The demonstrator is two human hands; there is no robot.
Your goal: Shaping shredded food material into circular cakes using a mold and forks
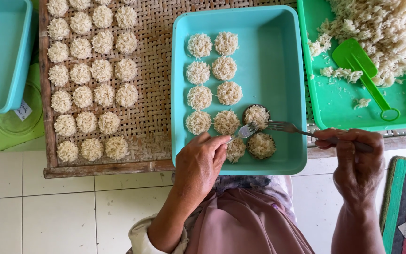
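L hand (199, 162) at 6 o'clock of the teal tray (278, 51), fingers curled tight round a spoon (244, 131); spoon bowl touching the rice cake in the dark round mould (256, 115). R hand (355, 162) at 4 o'clock, off tray edge, fingers pinched on the handle of a fork (290, 128); tines point to 9 o'clock, just beside the same mould. Second moulded cake (261, 145) near tray's 6 o'clock edge. Approx. ten more rice cakes (212, 70) in two columns, tray's L half. Woven bamboo tray (151, 122) at 9 o'clock carries rows of rice cakes. Green tray (325, 103) at 2 o'clock: loose rice heap (381, 28), green paddle (360, 68).
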